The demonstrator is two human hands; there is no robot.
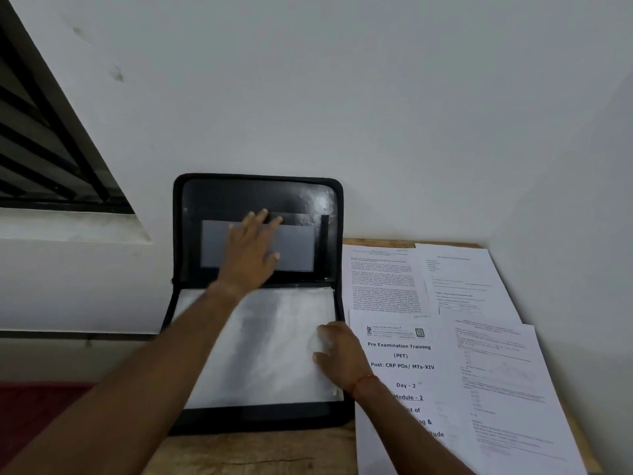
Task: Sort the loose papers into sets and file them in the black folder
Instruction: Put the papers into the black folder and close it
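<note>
Folder [257, 197]: one, black, zip-edged, open at centre frame. Its lid stands upright against the wall [376, 97]; its base lies flat on the table [260, 450].

Pocket [298, 246]: one, grey, on the inside of the lid.

Sleeves [274, 344]: a stack of clear ones fills the base; you cannot count them.

Papers: four printed sheets show, all at right of the folder, overlapping. Two lie at the far side, a text sheet [383, 279] and a form [459, 272]. Two lie nearer you, a title page [400, 358] reading "Pre Examination Training" and a sheet [507, 382] with lists.

Hands: two. Your left hand [251, 248] lies open, fingers spread, flat on the lid over the pocket. Your right hand [337, 351] rests with fingers bent on the right edge of the sleeves, touching the top one; a red thread [363, 382] circles that wrist.

Surroundings: window grille [37, 132] at upper left; red floor [37, 409] at lower left.

Room: bare wood shows only in front of the folder. The papers reach the table's right edge, close under the side wall.
</note>
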